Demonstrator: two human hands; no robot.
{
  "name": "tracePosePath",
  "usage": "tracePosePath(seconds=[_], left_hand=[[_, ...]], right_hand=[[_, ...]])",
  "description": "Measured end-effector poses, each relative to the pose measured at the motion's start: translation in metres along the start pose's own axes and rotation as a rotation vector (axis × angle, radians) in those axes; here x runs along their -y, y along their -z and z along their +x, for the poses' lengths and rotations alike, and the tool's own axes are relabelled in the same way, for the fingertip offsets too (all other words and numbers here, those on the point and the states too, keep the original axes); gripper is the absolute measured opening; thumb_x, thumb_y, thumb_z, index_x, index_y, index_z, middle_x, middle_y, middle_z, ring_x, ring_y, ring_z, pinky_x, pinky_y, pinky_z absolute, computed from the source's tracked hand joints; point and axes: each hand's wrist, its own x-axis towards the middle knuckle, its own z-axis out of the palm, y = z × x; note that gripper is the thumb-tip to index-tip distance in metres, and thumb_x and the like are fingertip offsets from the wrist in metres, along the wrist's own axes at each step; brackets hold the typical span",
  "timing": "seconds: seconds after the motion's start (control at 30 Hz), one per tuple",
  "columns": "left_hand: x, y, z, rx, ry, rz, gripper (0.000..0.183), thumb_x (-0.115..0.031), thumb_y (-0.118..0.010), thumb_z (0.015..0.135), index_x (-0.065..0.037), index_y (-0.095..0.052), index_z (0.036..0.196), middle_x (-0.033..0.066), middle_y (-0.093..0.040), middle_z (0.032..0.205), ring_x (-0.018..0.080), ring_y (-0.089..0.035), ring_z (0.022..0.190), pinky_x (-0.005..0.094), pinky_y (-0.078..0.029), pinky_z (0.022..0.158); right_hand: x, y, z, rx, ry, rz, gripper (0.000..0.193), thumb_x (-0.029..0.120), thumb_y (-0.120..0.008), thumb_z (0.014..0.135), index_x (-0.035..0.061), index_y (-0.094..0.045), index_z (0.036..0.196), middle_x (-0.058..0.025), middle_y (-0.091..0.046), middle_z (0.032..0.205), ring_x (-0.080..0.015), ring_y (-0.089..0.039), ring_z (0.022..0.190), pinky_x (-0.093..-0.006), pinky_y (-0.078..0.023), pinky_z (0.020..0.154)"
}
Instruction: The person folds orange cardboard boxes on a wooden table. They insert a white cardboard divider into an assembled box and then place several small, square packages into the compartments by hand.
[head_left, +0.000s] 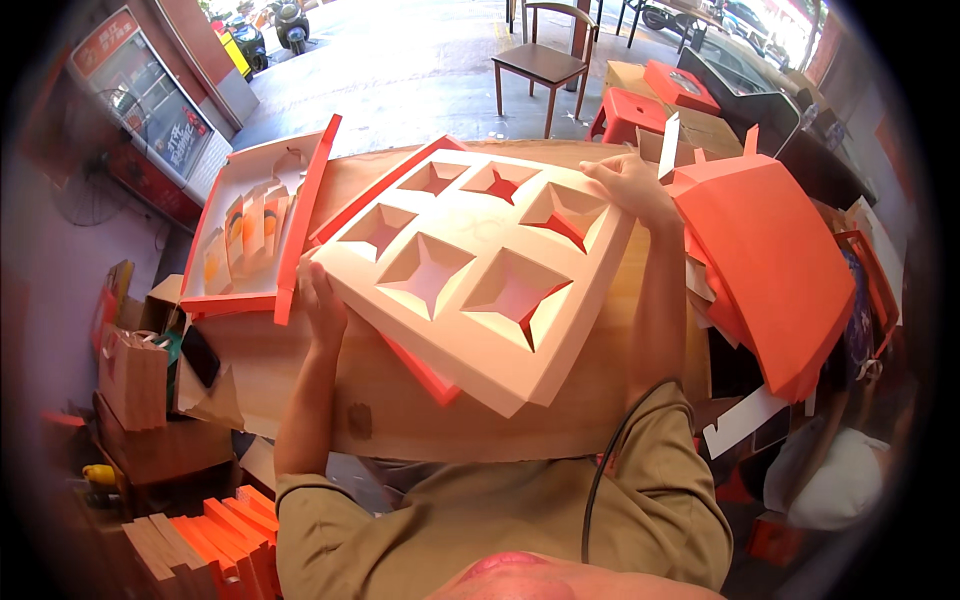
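Over our wooden table [610, 390], we grip the cream six-hole insert [485, 228] between left hand [322, 300] and right hand [640, 190], its long axis slanting nearer us rightward, above the red box [425, 371].

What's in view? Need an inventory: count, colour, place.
Six-hole cardboard insert: 1, cream, centre
Table: 1, tan, under insert
Shallow box: 1, red-orange, under insert
Open box: 1, red-orange, pale inside, table's left
Card pieces: several, orange and cream, in open box
Smartphone: 1, black, table's left edge
Piled box parts: several, red-orange, right
Plastic stool: 1, red, beyond table
Chair: 1, brown, beyond table
Display fridge: 1, red and grey, far left
Paper bag: 1, brown, left
Cardboard strips: several, orange and brown, lower left
Left hand: 1, bare, insert's left edge
Right hand: 1, bare, insert's far right corner
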Motion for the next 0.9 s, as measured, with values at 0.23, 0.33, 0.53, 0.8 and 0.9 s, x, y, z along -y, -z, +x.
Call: tracePosePath(seconds=[0.23,0.33,0.53,0.8,0.9], left_hand=[[0.025,-0.016,0.011,-0.07,0.122,-0.09,0.075,-0.056,-0.026,0.114,0.007,-0.043,0.151,0.0221,-0.045,0.152,0.0307,-0.043,0.144,0.042,-0.031,0.122],[0.031,-0.023,0.019,-0.104,0.259,-0.193,0.074,-0.059,-0.029,0.112,0.006,-0.045,0.145,0.0193,-0.048,0.141,0.0273,-0.047,0.133,0.0397,-0.036,0.114],[0.053,-0.003,0.041,0.043,0.434,-0.837,0.073,-0.063,-0.034,0.11,0.004,-0.05,0.132,0.0137,-0.054,0.118,0.0205,-0.056,0.11,0.0353,-0.046,0.1],[0.056,-0.01,0.041,0.14,-0.133,-0.169,0.079,-0.072,-0.04,0.104,0.004,-0.053,0.12,0.011,-0.058,0.104,0.0161,-0.063,0.092,0.0306,-0.054,0.085],[0.057,-0.006,0.044,0.194,-0.212,-0.08,0.081,-0.073,-0.04,0.103,0.005,-0.053,0.121,0.0112,-0.057,0.106,0.0192,-0.062,0.1,0.0318,-0.052,0.088]], right_hand=[[0.018,0.016,-0.017,0.124,0.067,-0.156,0.069,0.065,-0.062,0.1,0.011,-0.039,0.063,0.006,-0.034,0.063,-0.0077,-0.036,0.06,-0.0321,-0.031,0.056],[0.023,0.017,-0.023,0.209,0.066,-0.169,0.071,0.068,-0.059,0.1,0.011,-0.037,0.063,0.0052,-0.034,0.064,-0.0083,-0.035,0.06,-0.0331,-0.03,0.055],[0.021,0.02,-0.024,0.214,0.04,-0.148,0.075,0.072,-0.058,0.099,0.0103,-0.036,0.062,0.0043,-0.032,0.063,-0.0097,-0.036,0.06,-0.0333,-0.031,0.056],[0.006,-0.017,-0.001,-0.087,-0.075,0.09,0.085,0.082,-0.053,0.095,0.0034,-0.048,0.063,-0.005,-0.052,0.071,-0.0158,-0.049,0.07,-0.0387,-0.043,0.064],[0.005,-0.015,0.004,-0.098,-0.155,0.016,0.084,0.078,-0.056,0.095,-0.0051,-0.069,0.089,-0.0145,-0.066,0.087,-0.0209,-0.061,0.088,-0.0365,-0.048,0.086]])
